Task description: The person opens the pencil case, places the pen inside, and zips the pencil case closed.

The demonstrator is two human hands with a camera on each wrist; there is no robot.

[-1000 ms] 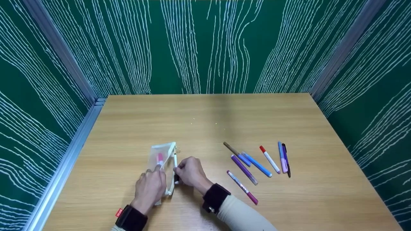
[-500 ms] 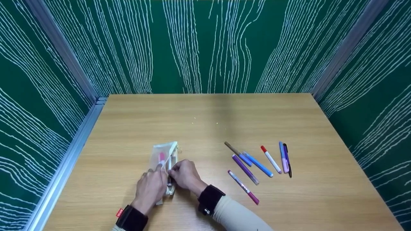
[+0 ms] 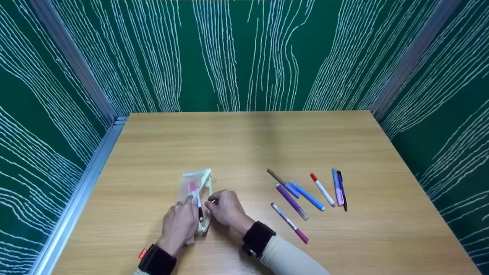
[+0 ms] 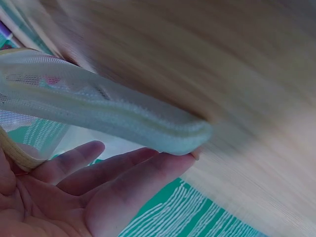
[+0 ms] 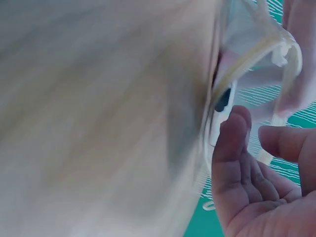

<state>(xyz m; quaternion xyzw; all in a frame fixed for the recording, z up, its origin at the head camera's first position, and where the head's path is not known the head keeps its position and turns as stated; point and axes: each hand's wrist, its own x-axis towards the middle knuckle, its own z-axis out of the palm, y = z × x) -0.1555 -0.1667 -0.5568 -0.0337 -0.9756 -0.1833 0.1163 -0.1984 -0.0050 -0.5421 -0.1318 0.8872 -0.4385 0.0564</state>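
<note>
A white see-through mesh pencil pouch [image 3: 196, 176] lies left of centre in the head view, its zippered mouth spread open towards the right. My left hand [image 3: 179, 220] holds the pouch's left edge; in the left wrist view its fingers [image 4: 123, 182] lie under the mesh. Inside the mouth lies a white marker with a black end [image 3: 200, 212]. A pink-ended marker [image 3: 192, 187] shows through the mesh. My right hand [image 3: 227, 208] is at the right rim of the mouth. In the right wrist view its thumb and forefinger [image 5: 229, 143] stand apart, with nothing between them.
Several loose markers lie right of my hands: a plum-ended one [image 3: 289, 222], a purple one [image 3: 291, 201], blue ones [image 3: 307, 195] and a red-capped one [image 3: 321, 190]. Farther right lie a blue-lilac marker [image 3: 337, 187] and a dark pen [image 3: 342, 191]. Green walls surround the wooden table [image 3: 172, 141].
The white marker with the black end went from my right fingers at the rim into the pouch. My right hand moved left with it, let go and drew back slightly right.
</note>
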